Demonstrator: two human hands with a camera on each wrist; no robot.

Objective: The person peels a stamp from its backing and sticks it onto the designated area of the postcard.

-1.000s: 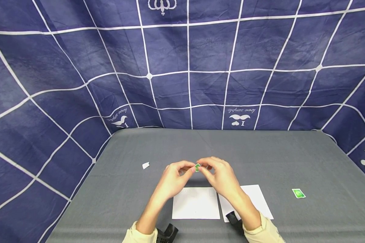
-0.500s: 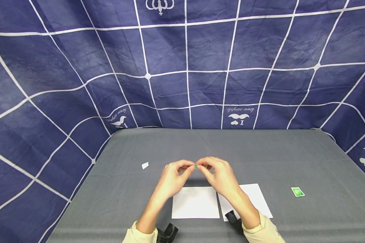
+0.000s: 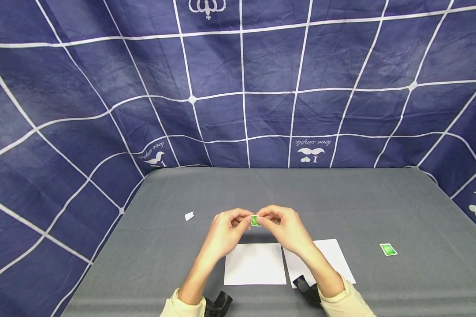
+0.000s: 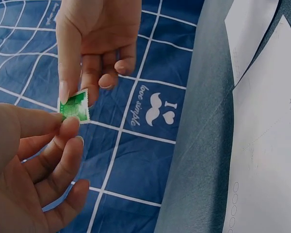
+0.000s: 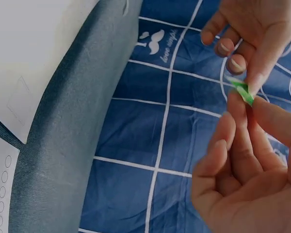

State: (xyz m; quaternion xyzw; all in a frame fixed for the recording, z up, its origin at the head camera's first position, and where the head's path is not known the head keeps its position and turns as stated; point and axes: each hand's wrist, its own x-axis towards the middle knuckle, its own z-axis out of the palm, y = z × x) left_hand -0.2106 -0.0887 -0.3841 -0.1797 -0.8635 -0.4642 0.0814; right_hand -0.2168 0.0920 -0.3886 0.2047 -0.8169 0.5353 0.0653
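A small green postage stamp (image 3: 255,220) with a white perforated edge is held up between both hands, above the far edge of the envelopes. My left hand (image 3: 227,232) pinches its left side between thumb and index finger. On the opposite side, my right hand (image 3: 287,229) pinches it the same way. The stamp's green face (image 4: 75,108) shows in the left wrist view, partly covered by fingertips. In the right wrist view the stamp (image 5: 243,92) looks bent and is seen nearly edge-on. Below the hands lies a white envelope (image 3: 255,266) with a row of printed circles.
A second white envelope (image 3: 333,255) lies to the right, partly under my right forearm. Another green stamp (image 3: 388,249) rests farther right on the grey tabletop (image 3: 321,193). A white paper scrap (image 3: 189,215) lies at left. Blue gridded cloth (image 3: 269,114) hangs behind.
The stamp has turned between the fingers: it tipped until little of it showed, and now more of its green face shows. Both hands stay nearly in place.
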